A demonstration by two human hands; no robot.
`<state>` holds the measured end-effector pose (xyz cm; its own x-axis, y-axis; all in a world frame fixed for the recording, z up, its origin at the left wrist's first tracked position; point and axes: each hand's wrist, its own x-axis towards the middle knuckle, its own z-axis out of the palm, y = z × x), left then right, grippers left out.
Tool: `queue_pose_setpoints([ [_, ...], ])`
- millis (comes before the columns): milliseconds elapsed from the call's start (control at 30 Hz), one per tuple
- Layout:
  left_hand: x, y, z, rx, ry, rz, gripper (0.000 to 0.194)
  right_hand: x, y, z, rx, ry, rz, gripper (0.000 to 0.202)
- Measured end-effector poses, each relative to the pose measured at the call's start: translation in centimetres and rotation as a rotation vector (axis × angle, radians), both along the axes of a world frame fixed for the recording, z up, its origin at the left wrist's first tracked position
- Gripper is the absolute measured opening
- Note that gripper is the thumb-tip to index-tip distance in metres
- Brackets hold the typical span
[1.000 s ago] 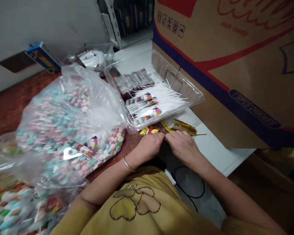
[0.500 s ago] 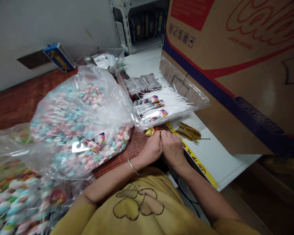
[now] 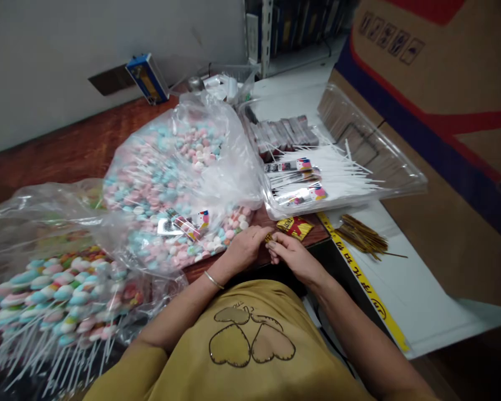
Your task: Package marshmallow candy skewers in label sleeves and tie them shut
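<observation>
My left hand [image 3: 248,245] and my right hand [image 3: 294,255] meet at the front edge of the table. Between their closed fingertips is a small gold, shiny piece [image 3: 269,238], mostly covered, so its exact kind is unclear. Just beyond my right fingers lies a gold and red foil wrapper [image 3: 295,227]. A bundle of gold twist ties [image 3: 362,236] rests on the white surface to the right. Left of my hands stands a clear plastic bag [image 3: 167,189] full of pink, blue and white candies.
A clear plastic tray [image 3: 404,167] holds white sticks [image 3: 338,172] and small packets [image 3: 286,133]. Candies on sticks [image 3: 62,295] fill another bag at lower left. A large cardboard box [image 3: 442,239] rises on the right. Yellow tape [image 3: 367,289] runs along the white surface's edge.
My head view has swung, so the scene sits further right. My hands have come slightly apart, and more of the foil wrapper shows beyond them. The small gold piece is now visible between my fingers.
</observation>
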<state>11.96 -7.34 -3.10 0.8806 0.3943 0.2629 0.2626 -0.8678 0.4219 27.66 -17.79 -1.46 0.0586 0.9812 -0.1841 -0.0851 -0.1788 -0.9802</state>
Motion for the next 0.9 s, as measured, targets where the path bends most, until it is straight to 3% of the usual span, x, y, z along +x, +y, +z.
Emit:
queue_pose_setpoints([
  [133, -0.2, 0.6, 0.0, -0.038, 0.033, 0.021, 0.023, 0.0, 0.2, -0.9, 0.167, -0.533, -0.014, 0.021],
  [267, -0.5, 1.0, 0.4, 0.041, 0.101, 0.006, 0.021, 0.4, -0.1, -2.1, 0.311, -1.123, 0.047, 0.025],
  [400, -0.4, 0.7, 0.6, 0.114, 0.189, -0.01, 0.018, 0.4, -0.4, -2.6, 0.36, -1.487, 0.079, 0.025],
  [533, -0.4, 0.3, 1.0, 0.027, 0.096, 0.025, 0.028, 0.0, -0.2, -2.6, 0.324, -1.589, 0.046, 0.024],
  [700, -1.7, -0.3, 1.4, -0.096, -0.039, 0.07, 0.051, -0.2, -0.1, -2.6, 0.259, -1.476, -0.019, 0.019],
  [900, -5.4, -1.9, 3.4, -0.175, -0.187, 0.155, 0.04, 0.3, -0.8, -1.7, 0.255, -1.275, -0.091, 0.02],
])
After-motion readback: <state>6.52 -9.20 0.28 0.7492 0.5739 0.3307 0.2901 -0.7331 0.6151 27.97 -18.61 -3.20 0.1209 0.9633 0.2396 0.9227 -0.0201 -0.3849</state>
